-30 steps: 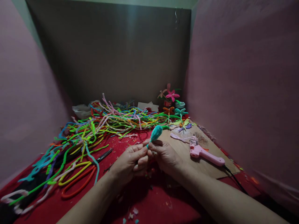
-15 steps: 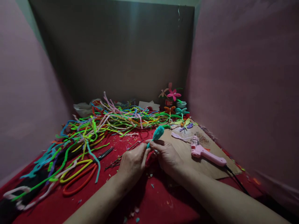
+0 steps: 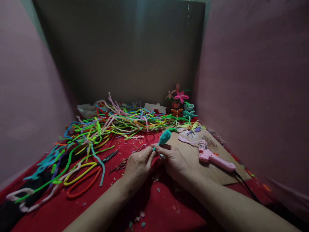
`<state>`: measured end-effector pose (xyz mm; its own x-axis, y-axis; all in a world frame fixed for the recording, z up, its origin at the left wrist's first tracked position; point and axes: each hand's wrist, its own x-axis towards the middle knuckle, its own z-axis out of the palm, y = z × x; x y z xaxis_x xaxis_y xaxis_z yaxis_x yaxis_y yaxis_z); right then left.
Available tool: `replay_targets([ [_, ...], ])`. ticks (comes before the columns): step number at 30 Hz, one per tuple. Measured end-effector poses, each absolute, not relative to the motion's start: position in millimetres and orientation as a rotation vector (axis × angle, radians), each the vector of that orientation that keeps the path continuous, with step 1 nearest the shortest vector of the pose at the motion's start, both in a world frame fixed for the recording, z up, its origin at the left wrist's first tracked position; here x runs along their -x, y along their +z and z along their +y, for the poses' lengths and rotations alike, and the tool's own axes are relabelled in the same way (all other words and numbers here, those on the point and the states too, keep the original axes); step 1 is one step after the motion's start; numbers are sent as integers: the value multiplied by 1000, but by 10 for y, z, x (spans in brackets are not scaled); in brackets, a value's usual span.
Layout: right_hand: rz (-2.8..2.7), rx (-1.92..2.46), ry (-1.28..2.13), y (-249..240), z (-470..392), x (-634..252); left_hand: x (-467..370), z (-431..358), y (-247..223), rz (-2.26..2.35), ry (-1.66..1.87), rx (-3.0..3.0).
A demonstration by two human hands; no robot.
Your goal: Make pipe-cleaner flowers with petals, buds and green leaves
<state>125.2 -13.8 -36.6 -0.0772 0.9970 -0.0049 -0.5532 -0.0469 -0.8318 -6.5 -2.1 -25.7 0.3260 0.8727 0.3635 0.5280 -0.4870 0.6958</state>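
A teal pipe-cleaner petal piece (image 3: 165, 137), fuzzy and bud-shaped, points up and to the right between my two hands. Its narrow lower end is pinched by the fingertips of my left hand (image 3: 138, 164). My right hand (image 3: 174, 161) also has thumb and fingers closed on that lower end, so both hands meet there. Part of the stem is hidden behind the fingers. Both hands are above the red cloth (image 3: 154, 212), close to the left edge of a brown board (image 3: 188, 167).
A pink glue gun (image 3: 216, 158) with a black cord lies on the board. Scissors (image 3: 84, 180) with yellow and red handles lie left, beside a tangled heap of pipe cleaners (image 3: 125, 120). Pipe-cleaner flowers (image 3: 181, 96) stand at the back right. Thin dark sticks (image 3: 119, 166) lie near my left hand.
The whole view has shifted slightly. The teal piece leans a little more to the right, and both hands keep their grip on its lower end.
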Motion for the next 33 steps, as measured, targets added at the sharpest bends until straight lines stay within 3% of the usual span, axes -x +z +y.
replay_targets([
  [18,-970,651,1539,-364,-101,-1290,86,-15,-95,651,645,-974],
  [23,-953,665,1414,-350,-135,-1269,58,-36,-61,710,670,-1132],
  [33,-807,741,1470,-360,-162,-1238,32,-96,-262,1178,1079,-2155],
])
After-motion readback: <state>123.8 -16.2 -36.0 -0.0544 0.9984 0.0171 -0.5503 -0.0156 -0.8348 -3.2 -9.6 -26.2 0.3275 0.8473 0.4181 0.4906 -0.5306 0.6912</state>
